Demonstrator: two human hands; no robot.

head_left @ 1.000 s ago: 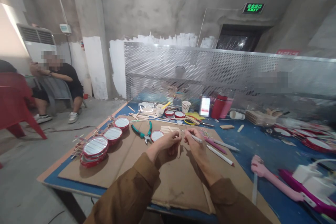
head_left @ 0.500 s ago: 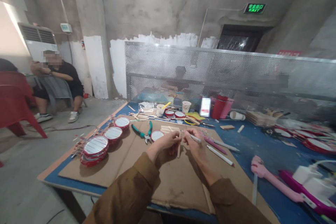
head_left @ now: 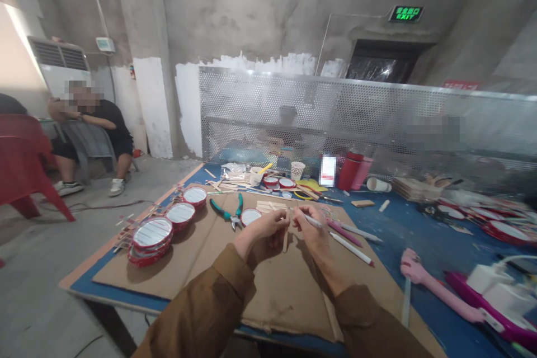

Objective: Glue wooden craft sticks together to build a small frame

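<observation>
Above the cardboard sheet (head_left: 210,268), my left hand (head_left: 268,228) pinches a flat wooden craft stick (head_left: 286,241) that points down toward me. My right hand (head_left: 312,232) is closed around a white pen (head_left: 312,221), its fingers close to the stick's upper end. Whether the pen tip touches the wood is too small to tell. Just beyond my left hand are more light wooden sticks (head_left: 268,205) and a round red-rimmed disc (head_left: 250,216). Green-handled cutting pliers (head_left: 233,216) lie open left of that disc. Another white pen with a red end (head_left: 352,249) rests right of my right hand.
Red-rimmed round pieces (head_left: 153,233) stand along the left edge. Paper cups (head_left: 297,170), a lit phone (head_left: 328,171) and a red bottle (head_left: 351,172) line the back. A pink glue gun (head_left: 440,293) and a purple power strip (head_left: 503,319) are at right. A person (head_left: 100,114) sits far left.
The pen's rear end in my right hand has tilted slightly. My left hand keeps the stick in the same place, and the objects on the table have not moved.
</observation>
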